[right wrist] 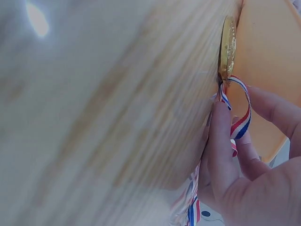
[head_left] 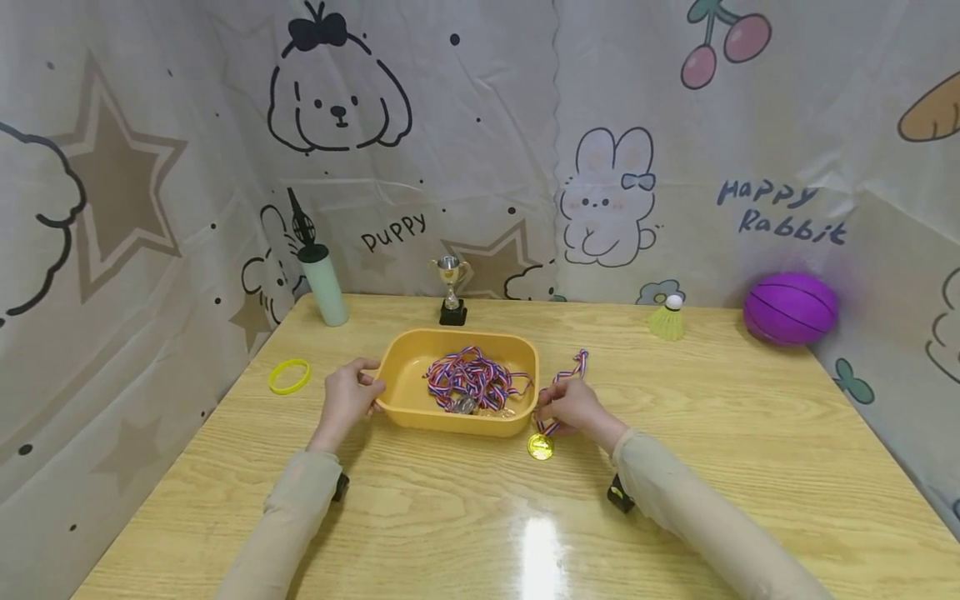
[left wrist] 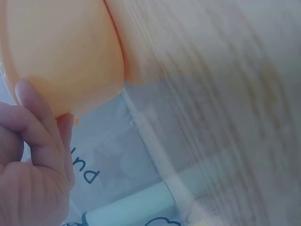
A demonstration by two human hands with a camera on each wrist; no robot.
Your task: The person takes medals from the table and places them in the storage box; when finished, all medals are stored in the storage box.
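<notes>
A yellow plastic basin (head_left: 450, 422) stands on the table, holding a tangle of striped ribbons (head_left: 472, 375) with a silver medal (head_left: 465, 405) among them. My left hand (head_left: 348, 398) grips the basin's left end, thumb at the rim; the left wrist view shows its fingers against the outer wall. Just outside the right end, my right hand (head_left: 573, 407) pinches the red, white and blue ribbon (right wrist: 242, 127) of a gold medal (head_left: 541, 447). That medal lies by the basin's front right corner, and its ribbon trails back past the hand. The fingers partly hide the ribbon.
Behind the basin stands a small trophy cup (head_left: 452, 292). A green hand pump (head_left: 324, 287) and a yellow wristband (head_left: 289, 377) are at the left. Towards the back right are a shuttlecock (head_left: 667, 318) and a purple ball (head_left: 791, 309). A printed curtain (head_left: 480, 150) borders the table.
</notes>
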